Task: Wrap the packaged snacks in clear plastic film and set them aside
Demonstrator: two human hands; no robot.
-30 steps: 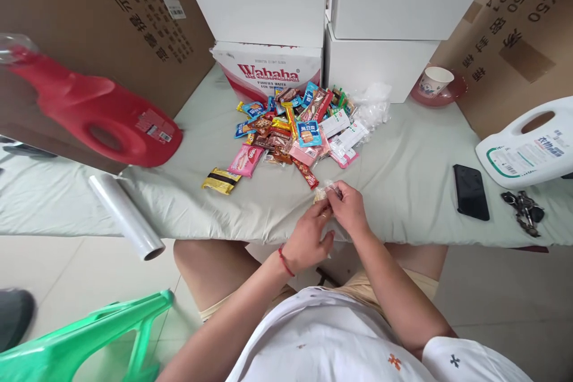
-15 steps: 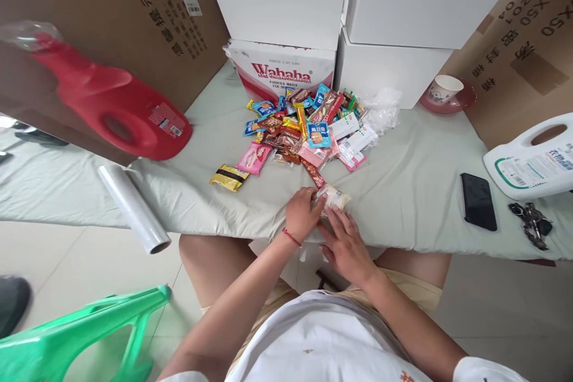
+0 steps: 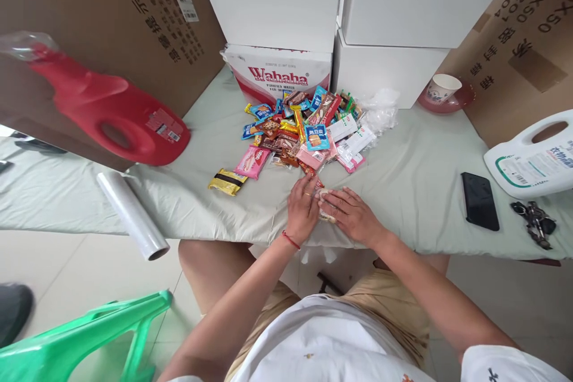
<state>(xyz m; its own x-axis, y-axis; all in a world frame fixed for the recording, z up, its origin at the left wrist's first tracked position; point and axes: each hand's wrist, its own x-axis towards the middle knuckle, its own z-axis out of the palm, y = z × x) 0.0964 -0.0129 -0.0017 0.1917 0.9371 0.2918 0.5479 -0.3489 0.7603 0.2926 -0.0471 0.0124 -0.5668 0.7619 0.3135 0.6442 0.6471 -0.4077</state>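
A small pale packet in clear wrapping (image 3: pixel 327 215) lies at the table's front edge, mostly covered by my hands. My left hand (image 3: pixel 303 208), with a red string at the wrist, presses on its left side, fingers close together. From the right, my right hand (image 3: pixel 356 215) grips across its top. Just beyond my left fingertips begins a heap of wrapped snacks, with a brown-red wrapper (image 3: pixel 308 173) nearest. On the heap lie a blue packet (image 3: pixel 317 137) and a red-brown one (image 3: pixel 325 108). Left of it are a pink packet (image 3: pixel 253 161) and a yellow packet (image 3: pixel 227 182).
A red jug (image 3: pixel 120 113) and a roll of clear film (image 3: pixel 132 215) are on the left. On the right are a phone (image 3: pixel 480 202), keys (image 3: pixel 537 224), a white bottle (image 3: pixel 532 161) and a cup (image 3: pixel 443 89). White boxes (image 3: pixel 268 6) stand behind; a green stool (image 3: pixel 89 334) is below left.
My right hand has moved up and turned to lie across the packet, its fingers now covering most of it. My left hand stays at the packet's left side. The view has shifted slightly.
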